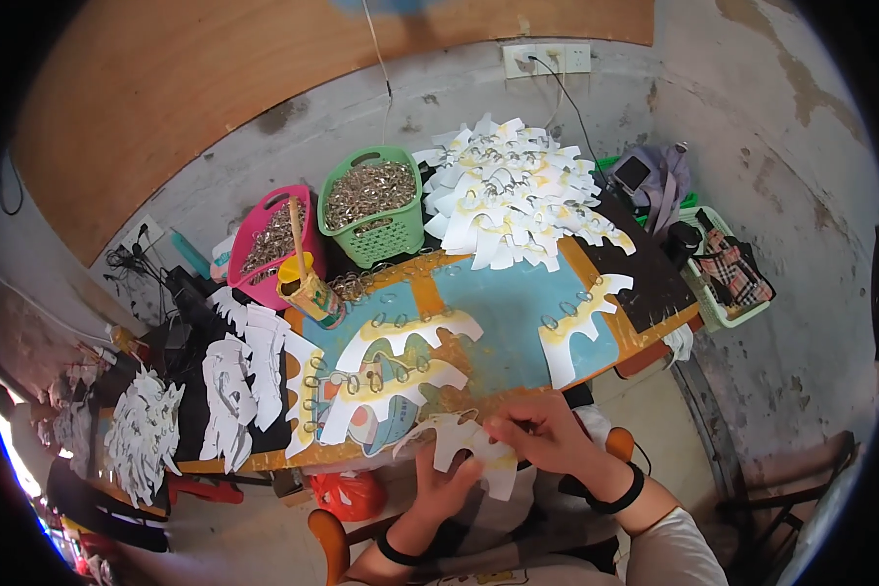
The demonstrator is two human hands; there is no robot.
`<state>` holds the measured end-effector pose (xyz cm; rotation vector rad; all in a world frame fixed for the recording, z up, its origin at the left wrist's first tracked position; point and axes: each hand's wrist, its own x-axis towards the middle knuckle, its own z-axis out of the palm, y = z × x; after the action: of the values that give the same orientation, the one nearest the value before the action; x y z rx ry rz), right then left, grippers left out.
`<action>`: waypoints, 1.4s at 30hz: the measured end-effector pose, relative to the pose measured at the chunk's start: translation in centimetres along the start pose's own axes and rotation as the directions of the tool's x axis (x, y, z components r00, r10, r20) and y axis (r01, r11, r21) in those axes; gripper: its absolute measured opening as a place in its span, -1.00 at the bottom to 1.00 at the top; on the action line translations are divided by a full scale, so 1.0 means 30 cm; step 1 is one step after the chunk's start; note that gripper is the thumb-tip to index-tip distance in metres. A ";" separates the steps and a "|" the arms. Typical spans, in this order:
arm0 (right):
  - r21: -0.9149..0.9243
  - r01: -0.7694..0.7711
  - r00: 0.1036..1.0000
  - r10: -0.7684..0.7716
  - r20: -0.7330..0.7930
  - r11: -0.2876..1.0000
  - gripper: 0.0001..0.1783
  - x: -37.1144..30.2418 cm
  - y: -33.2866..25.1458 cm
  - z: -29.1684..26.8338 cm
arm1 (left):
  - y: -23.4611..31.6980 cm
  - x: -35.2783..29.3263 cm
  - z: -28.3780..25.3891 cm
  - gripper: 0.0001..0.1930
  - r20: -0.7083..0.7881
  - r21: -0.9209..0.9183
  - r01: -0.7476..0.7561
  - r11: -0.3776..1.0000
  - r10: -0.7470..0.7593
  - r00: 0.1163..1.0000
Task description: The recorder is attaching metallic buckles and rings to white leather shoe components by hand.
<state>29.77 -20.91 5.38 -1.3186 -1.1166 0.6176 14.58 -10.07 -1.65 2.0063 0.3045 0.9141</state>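
Note:
At the table's near edge my left hand (441, 488) grips a white scalloped cut-out piece (500, 477) from below, thumb against it. My right hand (542, 437) is closed in a pinch at the piece's upper right edge; what its fingertips hold is hidden. A few metal rings sit along the edge of the held piece. Just beyond it lie similar white pieces (400, 383) smeared with yellow glue, metal rings along their curved edges. Another such piece (560, 337) lies to the right on the blue tabletop (493, 303).
A green basket (386, 239) and a pink basket (308, 230) hold metal rings. Before them stands a glue can (319, 301) with a stick. A heap of ringed pieces (508, 195) is at the back; plain white stacks (230, 396) lie left. A pale green basket (728, 314) stands right.

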 end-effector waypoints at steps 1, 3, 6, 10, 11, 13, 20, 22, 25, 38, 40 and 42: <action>0.051 -0.049 0.999 0.049 -0.009 0.998 -0.72 -0.002 -0.006 -0.001 | 0.082 0.047 -0.003 -0.84 0.027 -0.223 0.159 0.962 -0.157 0.987; 0.099 -0.094 0.995 0.096 -0.017 0.991 -0.71 -0.003 -0.001 -0.005 | 0.137 0.076 -0.006 -0.83 0.088 -0.430 0.305 0.850 -0.297 0.951; 0.139 -0.098 0.994 0.091 0.057 0.985 -0.71 0.000 0.031 -0.013 | 0.149 0.078 -0.009 -0.85 0.025 -0.324 0.146 0.935 -0.146 0.989; 0.106 -0.006 0.998 0.000 0.060 0.994 -0.73 -0.001 0.041 -0.013 | 0.137 0.067 0.005 -0.85 -0.085 -0.335 0.204 0.920 -0.245 0.966; 0.092 -0.049 0.997 0.043 0.068 0.995 -0.73 -0.003 0.042 -0.012 | 0.132 0.062 0.004 -0.84 -0.073 -0.316 0.225 0.922 -0.260 0.963; -0.013 -0.003 0.998 0.003 0.058 1.000 -0.74 0.007 0.018 -0.010 | 0.139 0.066 0.022 -0.84 -0.114 -0.461 0.179 0.869 -0.258 0.959; -0.294 0.148 0.989 -0.143 0.038 0.944 -0.80 0.010 0.011 -0.031 | 0.108 0.053 0.029 -0.85 -0.194 -0.425 0.263 0.866 -0.371 0.908; -0.277 0.239 0.966 -0.256 -0.028 0.931 -0.74 0.032 -0.031 -0.018 | 0.090 0.059 0.009 -0.85 -0.204 -0.306 0.212 0.928 -0.282 0.938; -0.332 0.316 0.934 -0.353 -0.055 0.889 -0.61 0.021 -0.048 -0.006 | 0.112 0.075 -0.004 -0.85 -0.185 -0.172 0.158 0.972 -0.190 0.964; -0.500 0.540 0.814 -0.570 0.108 0.677 -0.65 0.024 0.001 0.014 | 0.133 0.070 -0.039 -0.86 -0.108 -0.201 0.239 0.950 -0.264 0.958; -0.402 0.535 0.839 -0.523 0.150 0.743 -0.69 0.046 -0.009 0.003 | 0.121 0.077 -0.055 -0.86 -0.144 -0.214 0.196 0.957 -0.229 0.963; -0.308 0.518 0.855 -0.476 0.205 0.798 -0.73 0.061 0.020 -0.015 | 0.115 0.081 -0.077 -0.86 -0.184 -0.228 0.145 0.963 -0.189 0.965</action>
<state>31.03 -19.38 5.39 -1.2165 -1.6598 0.0964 14.20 -9.36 3.09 1.6664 0.4641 1.0019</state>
